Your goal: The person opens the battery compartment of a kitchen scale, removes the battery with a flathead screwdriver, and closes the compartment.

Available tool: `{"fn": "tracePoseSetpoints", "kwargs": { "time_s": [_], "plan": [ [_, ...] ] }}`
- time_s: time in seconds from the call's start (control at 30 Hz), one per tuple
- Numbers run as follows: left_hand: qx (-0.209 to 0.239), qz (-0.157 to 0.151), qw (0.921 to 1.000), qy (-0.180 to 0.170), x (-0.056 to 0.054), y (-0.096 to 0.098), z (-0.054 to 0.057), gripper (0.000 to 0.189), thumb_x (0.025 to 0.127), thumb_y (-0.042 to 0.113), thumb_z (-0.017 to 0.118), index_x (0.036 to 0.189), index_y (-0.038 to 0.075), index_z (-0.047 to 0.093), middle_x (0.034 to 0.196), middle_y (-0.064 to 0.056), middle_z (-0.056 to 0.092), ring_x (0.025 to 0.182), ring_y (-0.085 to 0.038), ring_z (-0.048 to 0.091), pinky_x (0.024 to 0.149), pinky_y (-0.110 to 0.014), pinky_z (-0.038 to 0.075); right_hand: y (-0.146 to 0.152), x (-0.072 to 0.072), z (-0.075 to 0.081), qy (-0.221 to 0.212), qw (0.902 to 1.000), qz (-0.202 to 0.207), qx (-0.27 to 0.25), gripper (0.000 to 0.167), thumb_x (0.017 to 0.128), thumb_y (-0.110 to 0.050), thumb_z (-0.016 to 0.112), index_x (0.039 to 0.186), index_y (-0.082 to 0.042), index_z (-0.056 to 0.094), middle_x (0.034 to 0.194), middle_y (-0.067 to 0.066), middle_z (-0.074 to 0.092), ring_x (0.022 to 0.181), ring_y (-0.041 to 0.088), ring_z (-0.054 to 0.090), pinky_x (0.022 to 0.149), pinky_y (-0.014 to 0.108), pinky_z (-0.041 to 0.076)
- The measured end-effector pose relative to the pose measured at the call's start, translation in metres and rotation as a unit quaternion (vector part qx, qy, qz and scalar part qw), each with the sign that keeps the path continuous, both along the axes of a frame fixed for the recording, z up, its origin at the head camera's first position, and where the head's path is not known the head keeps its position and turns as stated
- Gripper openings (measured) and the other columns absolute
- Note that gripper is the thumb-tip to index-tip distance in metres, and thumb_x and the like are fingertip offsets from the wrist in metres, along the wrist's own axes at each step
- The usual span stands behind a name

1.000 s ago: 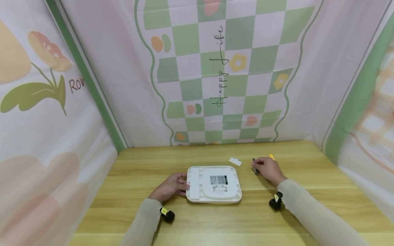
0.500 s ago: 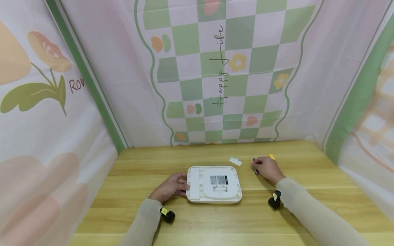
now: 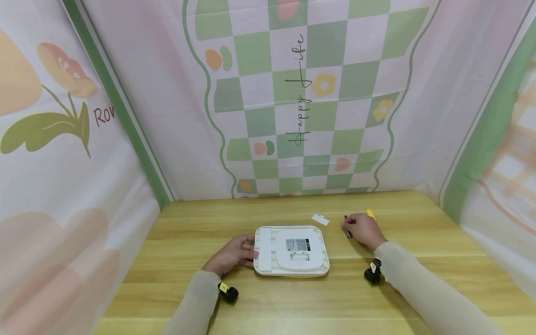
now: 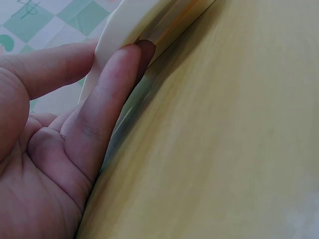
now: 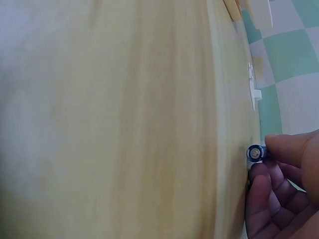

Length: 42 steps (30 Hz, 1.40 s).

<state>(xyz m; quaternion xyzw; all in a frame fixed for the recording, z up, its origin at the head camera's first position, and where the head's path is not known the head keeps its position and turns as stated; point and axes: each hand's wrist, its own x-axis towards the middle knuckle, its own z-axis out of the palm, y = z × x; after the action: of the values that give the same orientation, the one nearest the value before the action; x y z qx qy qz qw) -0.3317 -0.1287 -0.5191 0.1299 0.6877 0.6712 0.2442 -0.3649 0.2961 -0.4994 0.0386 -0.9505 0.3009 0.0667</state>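
Observation:
A white scale-like device lies on the table with its underside up, showing a label and an uncovered battery compartment. My left hand pinches its left edge; in the left wrist view the thumb and a fingertip are on either side of the device's rim, which is slightly off the table. To the right, my right hand pinches a small battery between thumb and fingers close to the tabletop. Fingers partly cover the battery in the head view. A small white battery cover lies between device and right hand.
A yellow object lies just behind the right hand, mostly hidden by it. The wooden table ends at a patterned cloth wall at the back, with more cloth at both sides.
My right forearm and wrist have shifted slightly to the left, while the fingers stay on the battery. The left hand and the device have kept their places.

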Motion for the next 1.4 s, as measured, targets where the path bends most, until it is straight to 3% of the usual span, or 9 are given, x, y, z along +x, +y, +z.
{"fn": "tracePoseSetpoints", "kwargs": {
  "time_s": [0.37,0.87,1.1,1.4],
  "plan": [
    [-0.005,0.006,1.0,-0.004,0.001,0.001,0.002,0.051,0.092,-0.001,0.064,0.137,-0.008,0.042,0.105,-0.018,0.067,0.091,-0.03,0.067,0.077,-0.041,0.059,0.0,-0.002,-0.001,-0.01,0.9998,-0.006,0.017,0.018,0.09,-0.022,0.07,0.092,-0.005,0.074,0.089,0.008,0.07,0.075,0.02,0.059,0.064,0.038,0.049],
    [-0.006,0.006,1.0,-0.001,0.001,0.002,0.003,0.051,0.091,0.0,0.066,0.136,-0.007,0.043,0.105,-0.019,0.066,0.09,-0.031,0.067,0.076,-0.042,0.059,0.004,0.0,0.0,-0.007,0.9999,-0.006,-0.007,0.018,0.093,-0.021,0.066,0.093,-0.005,0.075,0.091,0.009,0.071,0.08,0.023,0.061,0.07,0.041,0.05],
    [-0.005,0.01,0.9999,-0.001,0.002,0.0,0.001,0.053,0.089,0.001,0.067,0.136,-0.007,0.043,0.105,-0.019,0.066,0.091,-0.031,0.067,0.077,-0.042,0.059,0.007,0.009,0.01,0.002,0.9992,-0.013,-0.038,0.017,0.095,-0.019,0.063,0.095,-0.006,0.073,0.095,0.01,0.07,0.086,0.026,0.061,0.073,0.042,0.05],
    [-0.007,0.014,0.9999,-0.002,0.003,0.001,0.0,0.054,0.089,0.002,0.068,0.137,-0.007,0.044,0.105,-0.018,0.066,0.09,-0.03,0.067,0.076,-0.042,0.059,0.001,0.027,0.016,0.016,0.9969,-0.015,-0.076,0.019,0.096,-0.019,0.061,0.1,-0.003,0.071,0.087,0.008,0.069,0.071,0.019,0.06,0.061,0.032,0.049]
  ]
}}
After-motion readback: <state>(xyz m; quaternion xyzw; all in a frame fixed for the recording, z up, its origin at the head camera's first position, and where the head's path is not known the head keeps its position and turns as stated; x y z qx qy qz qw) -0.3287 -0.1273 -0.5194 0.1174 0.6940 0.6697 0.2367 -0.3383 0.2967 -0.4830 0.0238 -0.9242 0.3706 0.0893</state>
